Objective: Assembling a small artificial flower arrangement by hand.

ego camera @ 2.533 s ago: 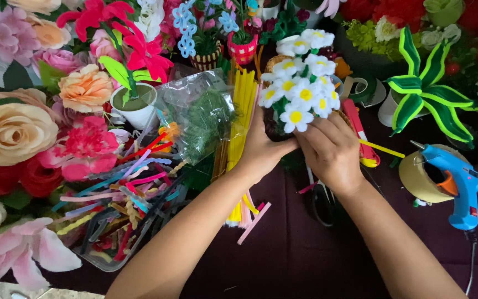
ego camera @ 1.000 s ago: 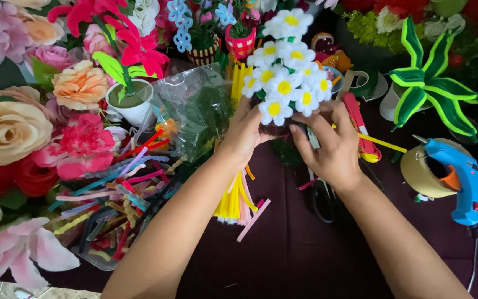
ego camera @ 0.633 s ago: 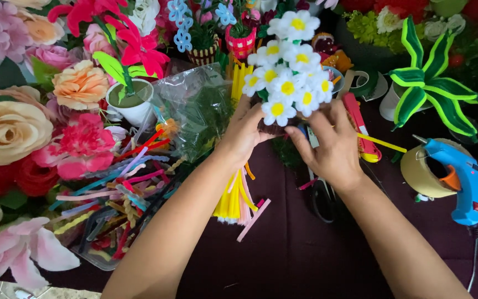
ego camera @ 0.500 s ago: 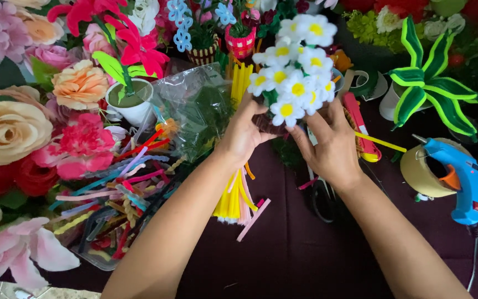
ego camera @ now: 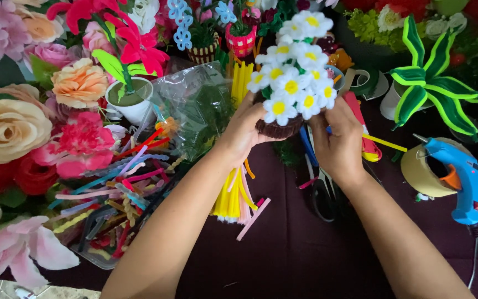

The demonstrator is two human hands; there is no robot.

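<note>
Both my hands hold up a small dark brown pot (ego camera: 276, 129) filled with white pipe-cleaner daisies (ego camera: 294, 77) with yellow centres. My left hand (ego camera: 243, 133) cups the pot's left side and underside. My right hand (ego camera: 338, 143) grips its right side, fingers up against the flowers. The bouquet is tilted away from me, above the dark purple tabletop (ego camera: 300, 249). Under my hands lies a bundle of yellow pipe cleaners (ego camera: 230, 196).
Large fabric roses and pink flowers (ego camera: 23, 127) crowd the left. A clear tray of mixed pipe cleaners (ego camera: 112, 210) and a clear bag of green stems (ego camera: 200, 111) lie left of centre. A blue glue gun (ego camera: 463, 174), tape roll (ego camera: 424, 171) and green striped plant (ego camera: 427, 88) sit right.
I have raised the daisy pot a little and tipped it further from me, turning it between my hands. My arms stay in nearly the same place.
</note>
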